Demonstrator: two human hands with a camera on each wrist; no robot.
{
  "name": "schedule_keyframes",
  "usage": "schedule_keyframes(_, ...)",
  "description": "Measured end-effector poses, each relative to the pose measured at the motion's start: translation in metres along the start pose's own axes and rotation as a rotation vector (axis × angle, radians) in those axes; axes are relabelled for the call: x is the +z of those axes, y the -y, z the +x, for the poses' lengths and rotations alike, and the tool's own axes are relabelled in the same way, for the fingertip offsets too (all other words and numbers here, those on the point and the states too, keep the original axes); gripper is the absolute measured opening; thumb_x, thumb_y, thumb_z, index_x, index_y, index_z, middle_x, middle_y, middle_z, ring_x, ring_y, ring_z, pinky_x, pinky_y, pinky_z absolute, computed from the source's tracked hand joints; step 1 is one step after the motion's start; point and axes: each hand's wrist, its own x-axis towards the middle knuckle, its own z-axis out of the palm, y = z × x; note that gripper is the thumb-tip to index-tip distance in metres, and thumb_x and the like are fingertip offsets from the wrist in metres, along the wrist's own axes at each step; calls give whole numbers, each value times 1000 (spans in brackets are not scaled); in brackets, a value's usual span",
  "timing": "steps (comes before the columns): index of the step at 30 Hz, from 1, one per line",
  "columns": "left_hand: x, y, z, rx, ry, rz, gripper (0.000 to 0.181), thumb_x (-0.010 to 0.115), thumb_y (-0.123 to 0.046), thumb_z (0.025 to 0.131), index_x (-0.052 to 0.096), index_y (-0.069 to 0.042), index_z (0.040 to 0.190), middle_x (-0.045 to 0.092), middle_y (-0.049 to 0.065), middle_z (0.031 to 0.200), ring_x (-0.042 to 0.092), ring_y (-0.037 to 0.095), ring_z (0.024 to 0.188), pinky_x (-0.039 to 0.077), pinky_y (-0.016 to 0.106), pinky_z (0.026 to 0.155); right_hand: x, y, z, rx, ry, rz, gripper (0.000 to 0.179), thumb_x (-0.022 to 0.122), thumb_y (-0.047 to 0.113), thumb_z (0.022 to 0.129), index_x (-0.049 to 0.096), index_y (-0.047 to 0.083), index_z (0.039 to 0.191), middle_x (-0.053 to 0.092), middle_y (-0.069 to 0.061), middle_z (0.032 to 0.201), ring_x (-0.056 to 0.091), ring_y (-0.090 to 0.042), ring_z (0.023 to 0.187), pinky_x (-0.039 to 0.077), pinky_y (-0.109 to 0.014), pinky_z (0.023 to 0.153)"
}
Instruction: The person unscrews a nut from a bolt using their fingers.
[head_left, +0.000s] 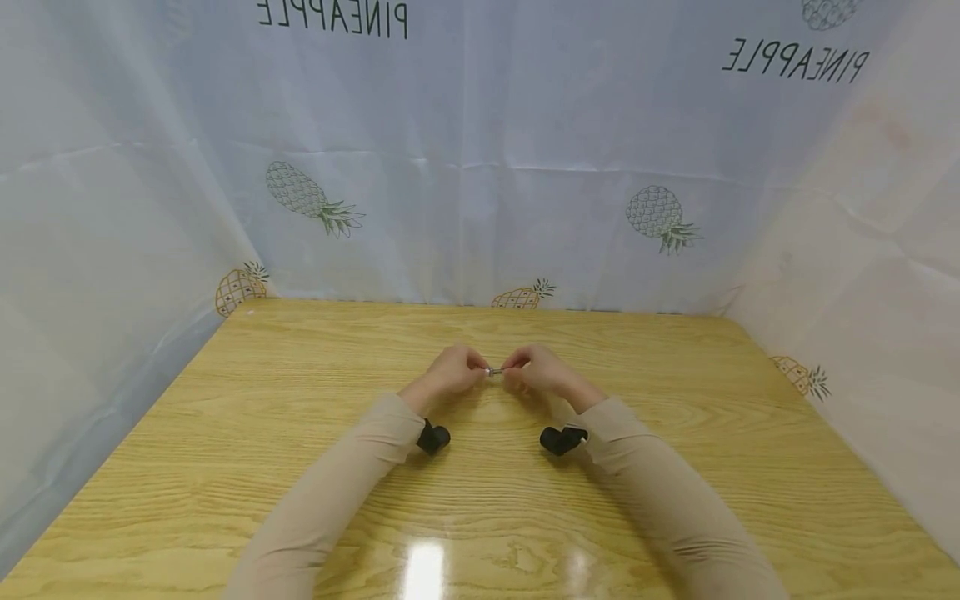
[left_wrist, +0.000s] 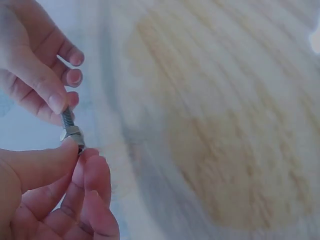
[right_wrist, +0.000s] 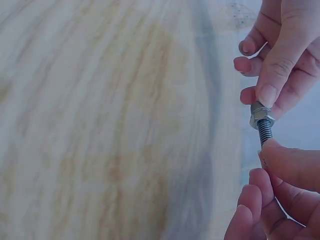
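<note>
A small metal bolt [head_left: 495,372] is held level between both hands above the wooden table. The left hand [head_left: 455,371] pinches one end of it between thumb and fingertips, right beside a silver hex nut [right_wrist: 260,116] and a washer-like ring. From the other side the right hand [head_left: 546,371] pinches the threaded end with thumb and forefinger. Between the hands, a short stretch of grey bolt thread [left_wrist: 68,119] shows in both wrist views. The fingertips hide both ends of the bolt. The remaining fingers of each hand are loosely bent and touch nothing.
A wood-grain table [head_left: 480,492] lies under the arms. Pale curtains [head_left: 480,225] printed with pineapples stand at the back and both sides. Black wrist cameras [head_left: 433,437] hang beneath the sleeves.
</note>
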Motion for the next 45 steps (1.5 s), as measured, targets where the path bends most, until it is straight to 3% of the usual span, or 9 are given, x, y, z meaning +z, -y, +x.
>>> schedule_keyframes(5,-6,0,-1,-16,36,-94,22,58,-13,92,67,1,107,69,14,100,66,21,79,49,22,64,-3,6,-2,-26,-19,-6,18,60,12,90,66,-2,100,65,-13,94,55,-15,79,46,-24,66)
schedule_keyframes(12,-15,3,-6,26,26,-167,24,58,-15,92,67,0,109,69,17,102,68,22,83,52,26,69,-6,14,-6,-28,-27,74,19,57,14,93,63,0,103,62,-14,90,53,-13,73,48,-27,66)
schedule_keyframes(17,-20,2,-10,32,5,-210,24,59,-19,92,67,-6,110,69,17,104,66,24,89,48,24,66,-8,20,-11,-24,-43,108,19,57,16,93,62,2,105,62,-21,101,57,-24,80,50,-41,76)
schedule_keyframes(23,-24,0,-15,17,-13,-283,30,59,-24,92,64,-9,118,67,16,110,64,32,100,50,31,76,-10,29,-19,-60,-75,134,20,57,16,93,61,2,107,62,-15,96,56,-38,90,49,-46,78)
schedule_keyframes(27,-25,-2,-18,4,-42,-332,29,59,-25,92,65,-10,117,67,15,112,63,33,102,50,39,85,-12,32,-23,-78,-97,121,22,57,17,93,61,2,109,62,-17,98,58,-36,89,50,-45,77)
schedule_keyframes(31,-25,-5,-21,4,-81,-382,27,61,-23,91,67,-9,114,68,12,111,64,28,101,51,37,88,-15,34,-26,-103,-114,115,23,57,18,94,61,2,110,62,-21,103,60,-25,82,51,-43,76)
schedule_keyframes(36,-23,-9,-26,24,-125,-426,27,63,-25,90,69,-10,111,69,9,111,65,21,103,52,34,88,-17,36,-29,-115,-128,132,23,56,20,94,61,3,110,63,-18,103,59,-13,77,50,-29,70)
schedule_keyframes(40,-23,-11,-28,51,-153,-432,26,64,-25,89,69,-9,109,69,10,111,64,21,103,52,34,87,-17,37,-31,-108,-127,152,25,57,23,94,62,6,111,63,-15,104,58,-14,79,49,-27,71)
schedule_keyframes(45,-22,-11,-29,78,-163,-423,26,64,-27,89,70,-11,109,69,8,111,64,20,99,52,32,83,-16,40,-34,-111,-109,157,30,56,28,94,62,7,115,63,-15,108,60,-23,88,51,-36,78)
